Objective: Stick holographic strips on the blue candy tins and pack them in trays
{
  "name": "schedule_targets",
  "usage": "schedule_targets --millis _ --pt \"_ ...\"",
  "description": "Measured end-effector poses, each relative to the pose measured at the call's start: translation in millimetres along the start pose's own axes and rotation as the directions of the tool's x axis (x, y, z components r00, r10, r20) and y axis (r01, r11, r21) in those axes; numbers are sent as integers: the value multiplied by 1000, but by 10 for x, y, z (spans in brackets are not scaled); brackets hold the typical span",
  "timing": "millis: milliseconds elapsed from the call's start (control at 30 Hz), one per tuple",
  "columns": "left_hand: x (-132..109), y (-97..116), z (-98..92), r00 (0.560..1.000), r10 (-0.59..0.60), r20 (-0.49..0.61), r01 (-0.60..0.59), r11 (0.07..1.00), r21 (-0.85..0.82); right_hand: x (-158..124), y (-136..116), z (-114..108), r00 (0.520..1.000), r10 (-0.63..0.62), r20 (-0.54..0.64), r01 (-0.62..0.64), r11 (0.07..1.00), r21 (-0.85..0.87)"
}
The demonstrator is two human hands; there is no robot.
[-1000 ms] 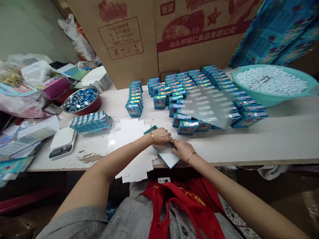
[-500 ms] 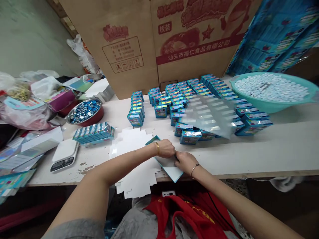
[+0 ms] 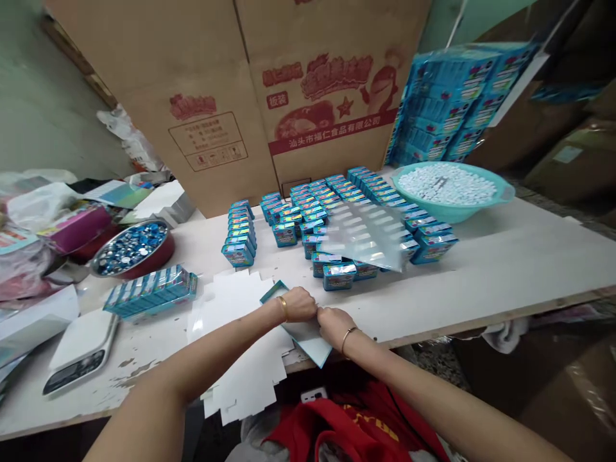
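Observation:
Over a shallow blue-edged box with a pale inside, my left hand and my right hand meet, knuckles nearly touching. Both are closed; what their fingers pinch is too small to make out. The box lies slanted at the table's front edge, its far left corner standing up beyond my left wrist. Left of it and under my left forearm spreads a stack of flat white cut card sheets. Just beyond my hands stand rows of small blue boxes, with a clear plastic sheet lying over some.
A teal basin of wrapped white pieces stands at the right, a red bowl of blue pieces at the left. Nearby are a white scale and a wrapped pack of blue boxes. A tall carton stands behind.
The view has turned to the right, so objects appear further left. My two hands stay closed and close together over the box; a dark thing seen between them before no longer shows.

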State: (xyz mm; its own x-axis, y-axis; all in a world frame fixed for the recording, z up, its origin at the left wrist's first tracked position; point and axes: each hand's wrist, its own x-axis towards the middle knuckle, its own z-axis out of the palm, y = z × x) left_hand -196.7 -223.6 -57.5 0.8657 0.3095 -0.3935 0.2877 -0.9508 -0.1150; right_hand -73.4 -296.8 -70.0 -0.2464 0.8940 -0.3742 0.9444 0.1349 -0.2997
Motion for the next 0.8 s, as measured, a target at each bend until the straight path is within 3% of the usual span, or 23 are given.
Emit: schedule_targets --millis 67,133,200,233,267,300,467,567,600,667,733,800 --pt "-41 3 -153 995 -66 -75 62 996 -58 -37 4 -33 1000 16 -8 -15 1000 15" --pt "-53 -13 -309 942 -194 -273 149 973 -177 -95 28 -64 999 27 -22 -26 999 32" --pt "0 -52 -402 796 -401 -454 260 903 -341 -159 61 -88 998 25 -49 -21 998 67" --pt "54 -78 -412 719 -498 -484 310 854 -418 -188 77 -95 997 22 -68 -17 996 85" --pt "124 -107 -396 667 -571 -478 345 806 -481 -211 89 -97 996 22 -85 -14 995 94" --pt "204 -135 -359 648 -614 -450 361 769 -528 -228 97 -94 995 24 -97 -15 996 91" --pt "528 -219 -117 695 -618 -368 297 713 -636 -286 82 -19 993 72 -90 -69 997 41" --pt "562 -246 -85 681 -625 -381 287 706 -647 -374 126 -44 975 9 -224 11 996 86" --pt "558 -260 -91 681 -624 -383 282 707 -649 -404 184 -87 947 -24 -321 50 996 75" --pt "548 -293 -111 693 -609 -385 267 713 -648 -427 396 -225 835 -67 -546 81 997 1" --pt "548 -327 -132 711 -594 -377 261 720 -643 -371 728 -402 686 -73 -724 12 996 -89" --pt "559 -348 -147 717 -594 -365 275 722 -635 -245 1113 -565 612 -54 -789 -110 982 -153"
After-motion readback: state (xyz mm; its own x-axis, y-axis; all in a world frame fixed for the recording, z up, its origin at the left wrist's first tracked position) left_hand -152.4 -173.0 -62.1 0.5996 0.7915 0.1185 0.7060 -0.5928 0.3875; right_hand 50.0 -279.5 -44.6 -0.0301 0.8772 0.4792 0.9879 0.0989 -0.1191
